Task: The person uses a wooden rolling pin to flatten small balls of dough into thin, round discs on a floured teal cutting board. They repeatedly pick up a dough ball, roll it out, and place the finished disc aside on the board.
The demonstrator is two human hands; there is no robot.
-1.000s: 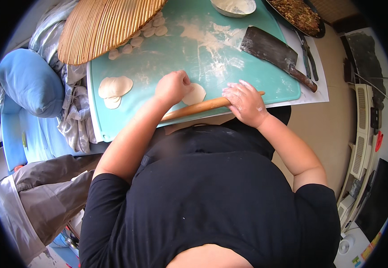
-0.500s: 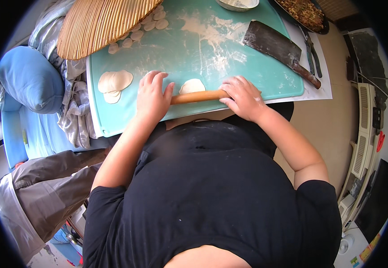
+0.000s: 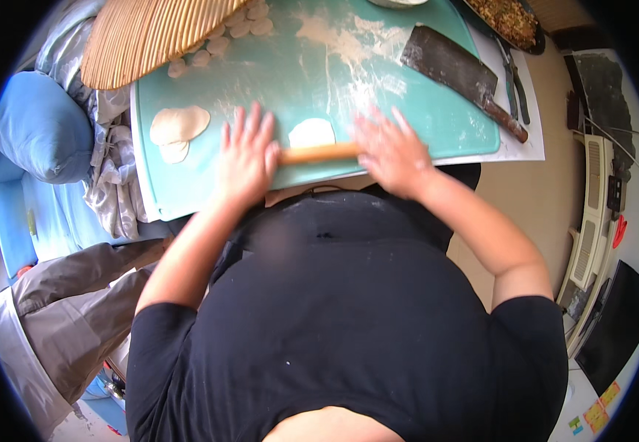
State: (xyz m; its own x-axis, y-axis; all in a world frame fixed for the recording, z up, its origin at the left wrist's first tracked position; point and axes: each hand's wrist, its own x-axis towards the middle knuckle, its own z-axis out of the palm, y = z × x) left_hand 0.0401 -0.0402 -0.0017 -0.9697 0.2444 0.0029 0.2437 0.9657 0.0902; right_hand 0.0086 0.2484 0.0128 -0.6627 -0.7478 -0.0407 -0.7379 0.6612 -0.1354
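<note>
A wooden rolling pin lies crosswise near the front edge of the green mat. My left hand rests flat over its left end, fingers stretched forward. Over the other end, my right hand is also flat with fingers spread, somewhat blurred by motion. Both palms hide the pin's ends. Just beyond the pin, and partly against it, is a pale round of dough. Several flat dough wrappers overlap on the mat to the left of my left hand.
Small dough discs lie beside a round slatted tray at far left. Loose flour covers the middle. A cleaver sits at the right, with scissors past it and a pan of filling behind. Someone's trousered legs are at left.
My fingers have straightened from a curled hold to lying flat on the rolling pin. The whole view has shifted slightly. The dough round stays just beyond the pin.
</note>
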